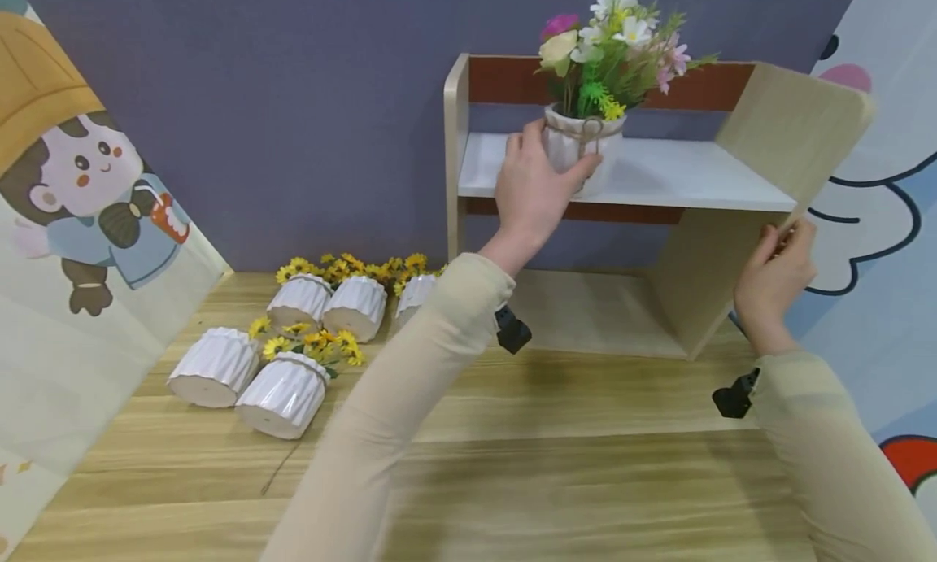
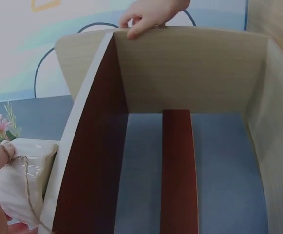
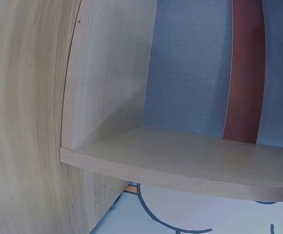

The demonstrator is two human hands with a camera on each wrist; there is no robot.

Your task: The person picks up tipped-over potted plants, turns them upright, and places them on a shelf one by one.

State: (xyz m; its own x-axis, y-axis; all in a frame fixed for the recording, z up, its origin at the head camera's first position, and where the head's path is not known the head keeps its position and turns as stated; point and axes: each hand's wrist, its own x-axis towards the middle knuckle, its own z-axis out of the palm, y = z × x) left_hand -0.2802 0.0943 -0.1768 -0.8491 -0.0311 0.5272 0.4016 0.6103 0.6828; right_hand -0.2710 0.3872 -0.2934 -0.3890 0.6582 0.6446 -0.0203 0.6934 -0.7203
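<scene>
My left hand (image 1: 534,184) grips a white ribbed flowerpot (image 1: 609,139), fingers on one side and thumb across its front. Twine with a loop circles the pot, which bears mixed artificial flowers (image 1: 622,50) in white, pink and green. In the left wrist view, the pot's base is right at the white upper board (image 1: 688,172) of a small wooden shelf unit (image 1: 798,123). My right hand (image 1: 777,281) holds the front edge of the unit's right side panel (image 3: 180,161), just below that board; only a sliver of this hand shows in the right wrist view.
Several white pots (image 1: 285,395) with yellow flowers (image 1: 322,344) lie on their sides on the wooden table (image 1: 512,489), left of the unit. Below the upper board is an open lower compartment (image 1: 607,302). A dark blue-grey wall (image 1: 293,123) stands behind; cartoon panels (image 1: 95,180) flank it.
</scene>
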